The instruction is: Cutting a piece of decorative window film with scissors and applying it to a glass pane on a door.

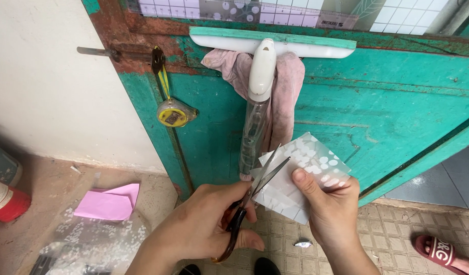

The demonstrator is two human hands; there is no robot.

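The left hand [204, 224] is clamped on dark-handled metal scissors [249, 203], blades parted into a translucent white-dotted film sheet [300, 175] pinched by the right hand [328, 203] before the teal door [397, 102]. Mid-cut; closing the blades steadily looks due.

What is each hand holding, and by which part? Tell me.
The left hand holds scissors by the handle loops, blades open on the sheet. The right hand pinches a folded translucent white-dotted sheet at its lower right edge, thumb on top.
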